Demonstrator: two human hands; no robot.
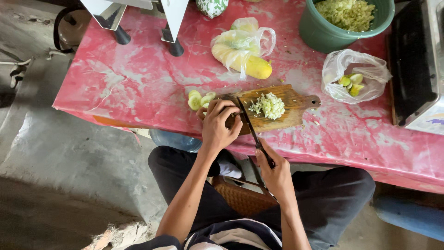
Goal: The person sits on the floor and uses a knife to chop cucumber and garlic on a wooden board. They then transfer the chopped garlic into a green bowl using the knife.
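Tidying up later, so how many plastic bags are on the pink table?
2. One plastic bag lies behind the cutting board, holding long yellow produce. The other bag sits right of the board, by the green bucket, holding cut pieces. More may lie out of view.

Table: low, covered in worn pink-and-white mottled cloth, spanning the upper frame. Floor: bare grey concrete, rough and stained, crumbling near the lower edge. Woven seat: brown wicker, partly visible. Light: soft, even daylight.
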